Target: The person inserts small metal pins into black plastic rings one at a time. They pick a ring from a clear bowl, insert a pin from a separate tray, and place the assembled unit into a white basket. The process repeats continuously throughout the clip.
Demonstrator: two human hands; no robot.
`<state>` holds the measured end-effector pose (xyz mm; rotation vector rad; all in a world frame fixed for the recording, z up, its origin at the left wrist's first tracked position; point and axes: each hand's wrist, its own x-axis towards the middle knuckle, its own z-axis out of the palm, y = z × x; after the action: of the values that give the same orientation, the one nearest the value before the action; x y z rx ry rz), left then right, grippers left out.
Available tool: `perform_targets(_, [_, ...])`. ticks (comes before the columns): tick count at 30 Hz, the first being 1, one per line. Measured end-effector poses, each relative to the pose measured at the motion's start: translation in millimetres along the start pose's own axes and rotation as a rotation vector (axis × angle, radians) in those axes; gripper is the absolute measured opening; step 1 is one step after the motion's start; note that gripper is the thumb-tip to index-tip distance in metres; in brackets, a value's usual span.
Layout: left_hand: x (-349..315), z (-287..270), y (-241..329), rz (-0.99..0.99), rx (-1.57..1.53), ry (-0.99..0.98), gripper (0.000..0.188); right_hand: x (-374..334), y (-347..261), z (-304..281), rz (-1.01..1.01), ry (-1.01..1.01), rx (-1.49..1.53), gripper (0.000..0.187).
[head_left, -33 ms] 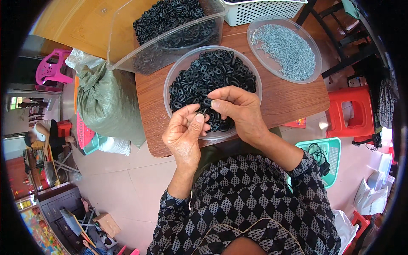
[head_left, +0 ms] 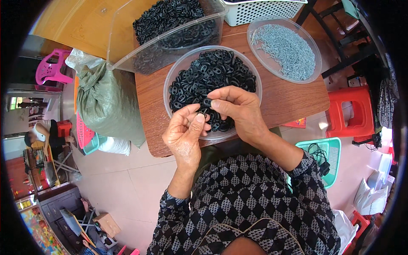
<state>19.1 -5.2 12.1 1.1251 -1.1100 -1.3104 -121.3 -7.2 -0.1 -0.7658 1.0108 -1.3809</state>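
Above the near part of a round clear tub (head_left: pixel 166 91), my two hands are close together. My left hand (head_left: pixel 187 134) pinches a small black plastic piece (head_left: pixel 202 113) between thumb and fingers. A second such piece (head_left: pixel 207 102) is at the fingertips of my right hand (head_left: pixel 240 114), which closes on it with thumb and forefinger. Heaped in the tub are many oval black plastic pieces with holes (head_left: pixel 212 70). My fingers hide part of both held pieces, and whether these two touch I cannot tell.
On the wooden table (head_left: pixel 153 127), a clear bin (head_left: pixel 123 51) of similar black pieces stands behind left. A clear lid (head_left: pixel 316 63) with small silvery screws (head_left: pixel 284 51) lies right. A green sack (head_left: pixel 108 102) leans left; a red stool (head_left: pixel 350 112) and green basket (head_left: pixel 333 170) stand right.
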Motion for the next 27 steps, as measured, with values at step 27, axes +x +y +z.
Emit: perform_targets(27, [-2.8,7.5,-8.2,0.098,-0.076,0.015,0.023,-3.6,-1.8,8.3,-0.192,-0.081,-0.127,0.013])
